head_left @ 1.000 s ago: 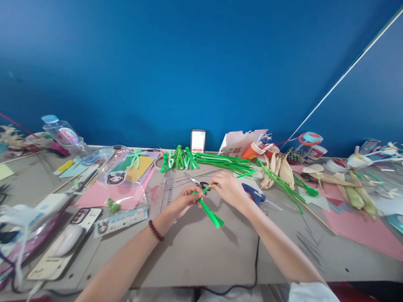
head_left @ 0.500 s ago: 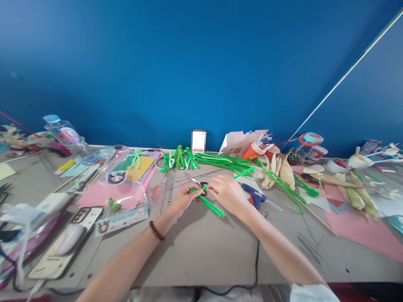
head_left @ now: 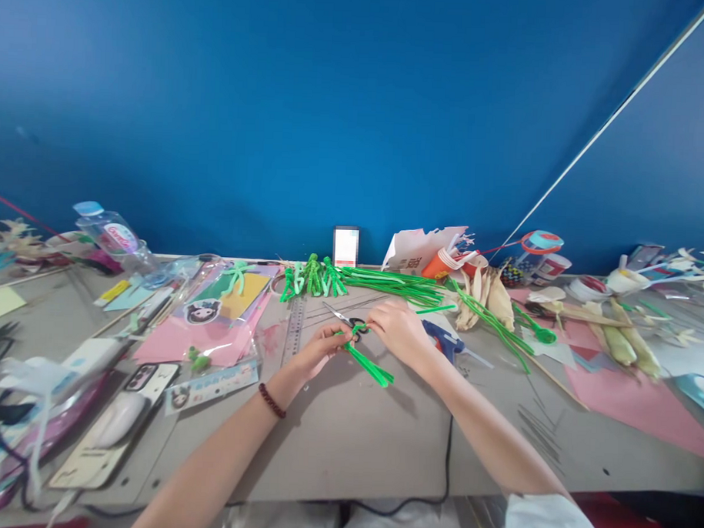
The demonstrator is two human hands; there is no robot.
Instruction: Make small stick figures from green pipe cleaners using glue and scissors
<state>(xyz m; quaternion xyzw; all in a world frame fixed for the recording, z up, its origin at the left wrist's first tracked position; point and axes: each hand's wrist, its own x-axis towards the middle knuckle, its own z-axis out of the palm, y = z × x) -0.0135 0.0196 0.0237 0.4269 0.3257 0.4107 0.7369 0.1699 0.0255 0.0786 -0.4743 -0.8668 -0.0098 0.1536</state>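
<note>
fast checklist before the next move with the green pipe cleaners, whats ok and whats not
1. Left hand gripping the green bundle: ok.
2. Right hand pinching a green strand beside it: ok.
3. Strand wound tight: cannot tell, fingers partly cover it.
4. Scissors well away from fingers: not ok, handles show just behind the fingertips.
5. Glue gun cool: cannot tell; it lies by the right forearm.
6. Loose pipe cleaners on hand: ok, piled at the back.

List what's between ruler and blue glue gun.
Head view: scissors, thin dark lines, and the left hand and right hand, holding green pipe cleaners.
</note>
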